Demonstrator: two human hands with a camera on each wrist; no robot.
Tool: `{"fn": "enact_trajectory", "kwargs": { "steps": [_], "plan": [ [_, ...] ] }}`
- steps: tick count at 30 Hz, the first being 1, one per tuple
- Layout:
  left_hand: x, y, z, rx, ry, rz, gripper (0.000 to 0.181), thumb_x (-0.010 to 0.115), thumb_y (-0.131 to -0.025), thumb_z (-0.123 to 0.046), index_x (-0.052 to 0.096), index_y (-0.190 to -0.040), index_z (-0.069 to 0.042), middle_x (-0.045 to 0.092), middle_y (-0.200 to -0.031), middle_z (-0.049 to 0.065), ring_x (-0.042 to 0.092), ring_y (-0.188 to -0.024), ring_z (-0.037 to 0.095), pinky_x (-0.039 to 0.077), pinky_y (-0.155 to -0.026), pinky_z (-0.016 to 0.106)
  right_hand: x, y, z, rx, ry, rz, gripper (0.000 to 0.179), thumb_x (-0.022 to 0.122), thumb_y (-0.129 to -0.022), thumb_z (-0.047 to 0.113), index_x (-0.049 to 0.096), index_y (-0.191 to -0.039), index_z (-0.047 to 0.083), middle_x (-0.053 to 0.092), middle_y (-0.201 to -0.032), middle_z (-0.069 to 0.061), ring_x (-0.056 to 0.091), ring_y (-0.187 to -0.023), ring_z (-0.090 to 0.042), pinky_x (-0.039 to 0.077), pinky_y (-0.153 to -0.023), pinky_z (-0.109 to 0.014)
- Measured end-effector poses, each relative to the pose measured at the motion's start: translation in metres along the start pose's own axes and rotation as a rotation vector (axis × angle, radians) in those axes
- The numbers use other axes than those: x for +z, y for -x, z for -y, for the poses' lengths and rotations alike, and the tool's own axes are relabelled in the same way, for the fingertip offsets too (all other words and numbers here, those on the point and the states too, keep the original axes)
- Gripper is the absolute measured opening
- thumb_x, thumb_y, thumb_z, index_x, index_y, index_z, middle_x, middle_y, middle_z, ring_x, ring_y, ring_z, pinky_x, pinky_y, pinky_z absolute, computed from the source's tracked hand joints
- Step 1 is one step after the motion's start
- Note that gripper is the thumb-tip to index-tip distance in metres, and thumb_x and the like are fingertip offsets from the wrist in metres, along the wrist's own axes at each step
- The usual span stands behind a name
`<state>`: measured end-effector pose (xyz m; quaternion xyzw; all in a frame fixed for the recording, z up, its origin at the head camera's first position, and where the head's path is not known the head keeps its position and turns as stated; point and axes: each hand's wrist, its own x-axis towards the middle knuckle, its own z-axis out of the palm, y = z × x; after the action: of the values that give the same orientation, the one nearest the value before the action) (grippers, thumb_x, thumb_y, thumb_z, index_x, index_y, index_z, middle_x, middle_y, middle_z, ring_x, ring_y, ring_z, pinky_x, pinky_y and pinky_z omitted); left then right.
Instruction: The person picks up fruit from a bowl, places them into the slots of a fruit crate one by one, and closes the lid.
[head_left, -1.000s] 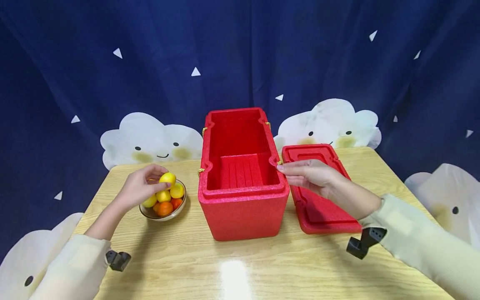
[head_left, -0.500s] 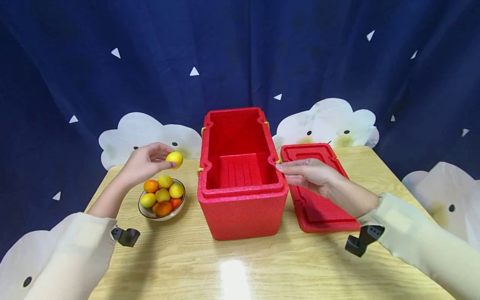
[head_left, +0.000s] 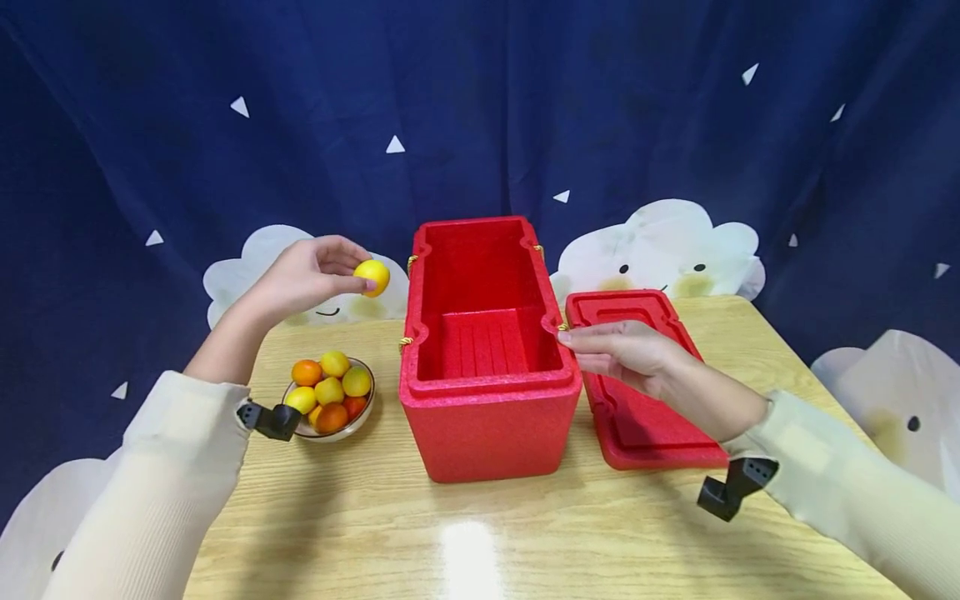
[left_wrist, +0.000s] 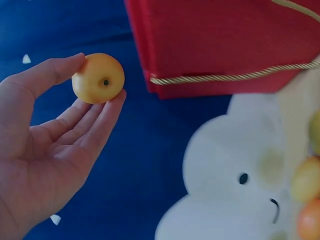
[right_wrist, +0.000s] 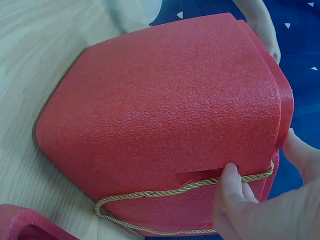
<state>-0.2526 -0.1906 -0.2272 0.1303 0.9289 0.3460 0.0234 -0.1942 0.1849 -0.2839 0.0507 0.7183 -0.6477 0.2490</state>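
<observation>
Held one small, round, glossy yellow fruit (head_left: pixel 372 277) in left hand (head_left: pixel 311 275), pinched thumb-to-fingers, aloft near nine o'clock of rectangular red foam box (head_left: pixel 487 433), long axis twelve-to-six, depth hard to judge. Gripped same box at four o'clock in right hand (head_left: pixel 626 346).

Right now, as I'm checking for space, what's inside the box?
The box shows a grooved floor and inner walls, nothing lying there. Its near wall hides the floor's closest part.
</observation>
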Motion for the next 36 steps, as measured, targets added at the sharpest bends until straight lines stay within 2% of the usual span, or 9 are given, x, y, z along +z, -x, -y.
{"fn": "enact_trajectory", "kwargs": {
  "steps": [4,11,15,20,26,36],
  "plan": [
    [-0.002,-0.004,-0.015,0.005,-0.01,-0.02,0.039,0.069,-0.086,-0.028,0.06,-0.117,-0.006,0.066,-0.117,0.016,0.064,-0.104,0.026,0.05,-0.093,0.037,0.0,0.0,0.001,0.007,0.002,0.001,0.068,0.063,-0.092,0.032,0.037,-0.144,-0.003,0.072,-0.086,0.014,0.072,-0.083,-0.003,0.055,-0.084,-0.018],
    [0.002,-0.016,-0.039,0.005,-0.034,-0.019,0.038,0.069,-0.086,-0.025,0.06,-0.117,-0.005,0.066,-0.117,0.016,0.063,-0.105,0.027,0.053,-0.091,0.04,-0.001,-0.001,-0.002,-0.004,-0.029,-0.001,0.067,0.063,-0.092,0.028,0.037,-0.143,-0.006,0.073,-0.086,0.014,0.072,-0.082,-0.003,0.056,-0.082,-0.018],
    [0.002,-0.024,-0.053,-0.004,-0.012,-0.018,0.04,0.069,-0.086,-0.026,0.059,-0.118,-0.005,0.065,-0.118,0.016,0.061,-0.106,0.029,0.053,-0.093,0.042,-0.002,-0.001,-0.001,0.006,-0.023,-0.001,0.068,0.064,-0.091,0.03,0.038,-0.143,-0.004,0.073,-0.087,0.013,0.072,-0.084,-0.004,0.056,-0.082,-0.018],
    [0.003,-0.035,-0.069,-0.013,0.014,-0.01,0.041,0.069,-0.086,-0.025,0.057,-0.12,-0.006,0.065,-0.119,0.013,0.06,-0.108,0.027,0.052,-0.095,0.041,-0.001,-0.001,0.0,0.01,-0.008,0.001,0.068,0.064,-0.091,0.031,0.038,-0.144,-0.003,0.073,-0.088,0.013,0.072,-0.085,-0.004,0.056,-0.083,-0.018],
    [0.007,-0.048,-0.086,0.006,0.029,-0.004,0.041,0.068,-0.086,-0.027,0.058,-0.121,-0.008,0.065,-0.121,0.01,0.059,-0.108,0.024,0.051,-0.098,0.038,0.001,0.0,-0.001,-0.001,0.004,0.006,0.066,0.063,-0.092,0.03,0.039,-0.142,-0.005,0.072,-0.088,0.014,0.072,-0.085,-0.003,0.055,-0.085,-0.018],
    [0.017,-0.069,-0.112,0.045,0.063,0.029,0.035,0.067,-0.087,-0.026,0.058,-0.116,-0.01,0.064,-0.113,0.007,0.06,-0.101,0.018,0.053,-0.092,0.029,0.0,0.003,-0.004,-0.028,0.003,0.001,0.064,0.062,-0.092,0.028,0.04,-0.14,-0.008,0.072,-0.086,0.014,0.072,-0.083,-0.002,0.055,-0.084,-0.018]
  ]
}}
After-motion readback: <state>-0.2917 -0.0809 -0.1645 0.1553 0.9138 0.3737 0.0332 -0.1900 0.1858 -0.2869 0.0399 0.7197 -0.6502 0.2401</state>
